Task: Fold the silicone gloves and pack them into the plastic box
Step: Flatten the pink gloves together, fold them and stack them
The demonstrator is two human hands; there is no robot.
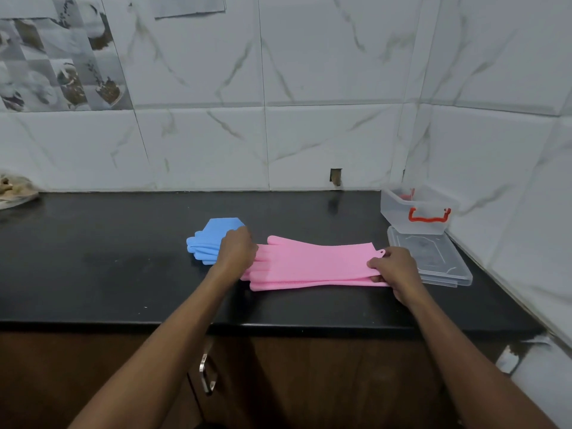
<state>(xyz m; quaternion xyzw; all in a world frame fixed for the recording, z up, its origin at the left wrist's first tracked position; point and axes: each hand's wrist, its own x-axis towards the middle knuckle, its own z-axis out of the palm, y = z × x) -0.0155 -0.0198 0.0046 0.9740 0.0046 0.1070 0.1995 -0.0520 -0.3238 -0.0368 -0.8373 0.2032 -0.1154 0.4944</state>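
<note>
Holding long pink silicone gloves (pixel 312 264) stretched flat across the middle of the glossy black table (pixel 123 258), glove fingers toward 9 o'clock, cuffs toward 3 o'clock. Noting two layers at the near edge; apparently a pair stacked one on the other.

Left hand (pixel 236 253) at the 9 o'clock end: knuckles up, curled down over the glove fingers and gripping them, likely to anchor that end. Right hand (pixel 393 267) at the 3 o'clock end: pinching the cuffs between thumb and fingers, just below the small hanging tab. Judged a set-up for folding in half, with the cuff end free to lift and carry over toward 9 o'clock.

Folded light-blue silicone gloves (pixel 213 239) at 10 o'clock of the pink pair, partly hidden behind the left hand. Compact bundle, seemingly finished and parked aside; not yet boxed.

Clear rectangular plastic box with red clip handle (pixel 414 212) at 2 o'clock, tucked into the corner of the white tiled wall (pixel 340 134), top open. Flat clear plastic lid (pixel 433 261) on the table at 3 o'clock, just beside the right hand, in front of the box; off, presumably to leave the box ready for filling.

Task judged roughly midway: pink fold not yet made, nothing clearly packed.
</note>
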